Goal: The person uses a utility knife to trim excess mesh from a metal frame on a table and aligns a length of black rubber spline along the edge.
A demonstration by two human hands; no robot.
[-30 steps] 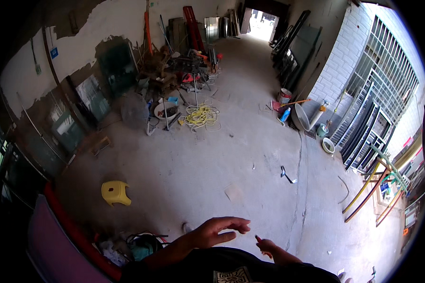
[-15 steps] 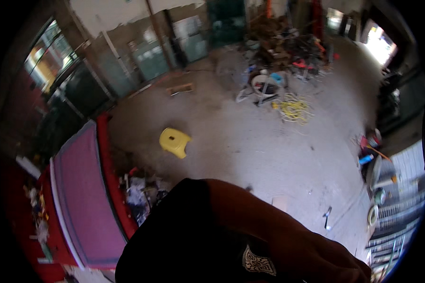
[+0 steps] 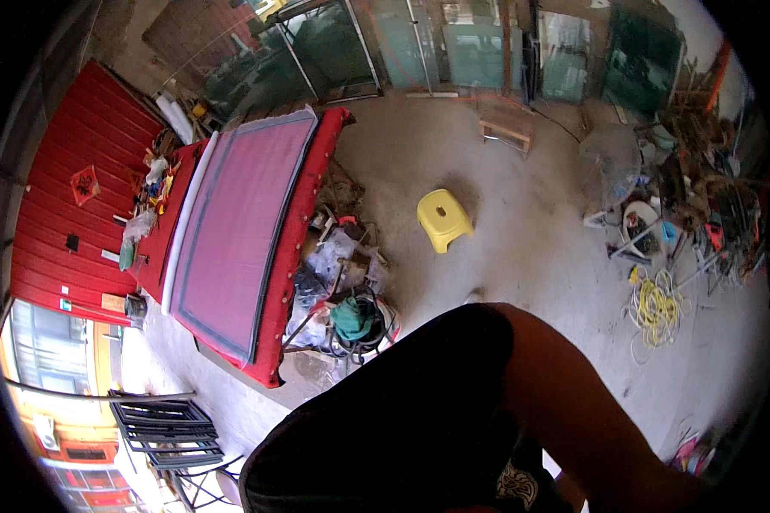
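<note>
A dark-sleeved arm fills the lower middle of the head view, bent, with bare skin running down to the lower right. Its hand cannot be made out there, and neither of my hands shows clearly. A yellow plastic stool [image 3: 443, 220] stands on the concrete floor just beyond the arm. To the left is a red-covered table [image 3: 272, 346] with a framed, purplish mesh panel [image 3: 244, 214] lying on it. Beside the table sits a heap of plastic sheeting [image 3: 334, 256] and a green cloth [image 3: 352, 318] on a bucket-like container.
A coiled yellow cable [image 3: 656, 306] lies on the right, near a heap of scrap [image 3: 710, 205]. A low wooden bench [image 3: 506, 137] stands toward the back wall, where glass panes [image 3: 475, 56] lean. Stacked black frames [image 3: 167, 427] stand at lower left.
The view has swung left, so the table, stool and cable appear farther right. The red wall and black frames at left have come into view. The bent arm remains in front.
</note>
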